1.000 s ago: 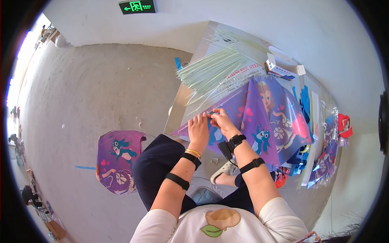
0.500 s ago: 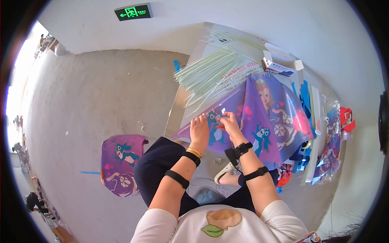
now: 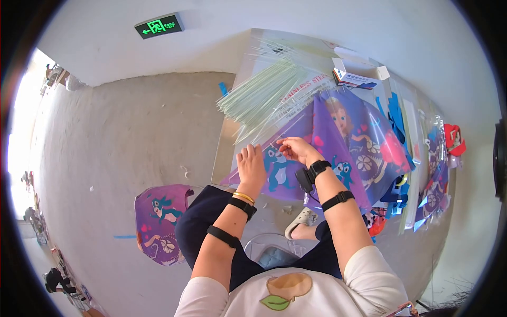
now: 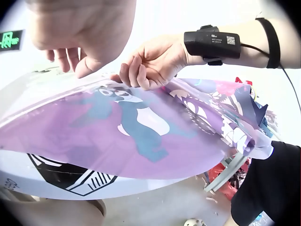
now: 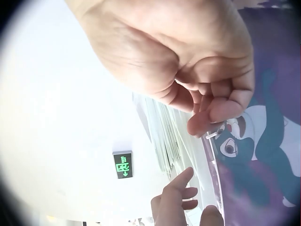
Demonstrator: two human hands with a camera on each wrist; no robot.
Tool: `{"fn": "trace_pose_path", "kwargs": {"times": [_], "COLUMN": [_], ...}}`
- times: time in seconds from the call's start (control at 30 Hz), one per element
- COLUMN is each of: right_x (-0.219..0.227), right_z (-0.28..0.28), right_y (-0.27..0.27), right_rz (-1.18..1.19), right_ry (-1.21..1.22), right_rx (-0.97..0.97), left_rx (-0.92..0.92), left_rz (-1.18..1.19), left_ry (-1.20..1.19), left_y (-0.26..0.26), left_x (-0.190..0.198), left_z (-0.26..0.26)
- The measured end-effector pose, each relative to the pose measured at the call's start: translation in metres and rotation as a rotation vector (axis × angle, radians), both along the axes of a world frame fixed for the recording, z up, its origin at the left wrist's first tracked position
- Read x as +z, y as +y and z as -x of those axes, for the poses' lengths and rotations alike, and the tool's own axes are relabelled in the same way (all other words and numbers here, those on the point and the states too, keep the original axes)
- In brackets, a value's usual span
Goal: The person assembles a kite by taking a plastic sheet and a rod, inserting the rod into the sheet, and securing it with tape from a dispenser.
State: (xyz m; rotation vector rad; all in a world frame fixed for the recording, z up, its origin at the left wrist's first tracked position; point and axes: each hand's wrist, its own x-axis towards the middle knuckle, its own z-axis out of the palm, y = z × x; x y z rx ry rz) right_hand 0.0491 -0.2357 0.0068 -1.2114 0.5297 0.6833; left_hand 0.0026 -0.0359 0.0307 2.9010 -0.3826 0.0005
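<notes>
Pinching a thin rod point(image 5: 212, 135) at the kite point(image 3: 296, 169) edge, right hand point(image 3: 297, 149) fits it; left hand point(image 3: 250, 165) presses flat beside, likely seating it next.

A bare workshop: concrete floor point(image 3: 132, 137), green exit sign point(image 3: 157, 25) on the wall, a desk point(image 3: 240, 79) heaped with printed kites point(image 3: 359, 142) and thin rods point(image 3: 259, 95).

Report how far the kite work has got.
Done: one purple kite lies finished-looking on the floor. In hand: the left hand presses the purple kite sheet on the table's edge while the right hand pinches a thin rod at it. Left: a pile of rods and more sheets wait.
</notes>
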Motion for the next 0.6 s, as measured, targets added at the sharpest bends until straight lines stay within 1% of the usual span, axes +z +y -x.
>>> {"fn": "trace_pose_path", "kwargs": {"times": [0.07, 0.13, 0.23, 0.27, 0.33, 0.47, 0.53, 0.6], "right_x": [-0.001, -0.007, -0.012, -0.013, -0.012, -0.015, -0.008, -0.003], "right_z": [-0.006, -0.009, -0.012, -0.012, -0.013, -0.019, -0.021, -0.021], "right_y": [0.001, 0.003, 0.005, 0.005, 0.005, 0.005, 0.009, 0.010], "right_rz": [-0.011, -0.027, -0.016, -0.018, -0.020, 0.005, 0.012, 0.080], "right_ry": [0.046, 0.058, 0.058, 0.065, 0.073, 0.114, 0.132, 0.157], "right_rx": [0.029, 0.033, 0.046, 0.057, 0.066, 0.084, 0.094, 0.104], "left_rx": [-0.005, -0.090, -0.142, -0.144, -0.215, -0.257, -0.268, -0.279], "left_rz": [0.035, 0.112, 0.138, 0.139, 0.125, 0.078, 0.053, 0.037], "left_ry": [-0.025, -0.067, -0.074, -0.072, -0.088, -0.080, -0.105, -0.115], "left_y": [-0.001, -0.002, -0.007, -0.009, -0.012, -0.016, -0.017, -0.017], "left_x": [-0.003, -0.005, -0.012, -0.015, -0.020, -0.024, -0.025, -0.026], "left_z": [-0.006, -0.011, -0.019, -0.022, -0.027, -0.034, -0.035, -0.035]}}
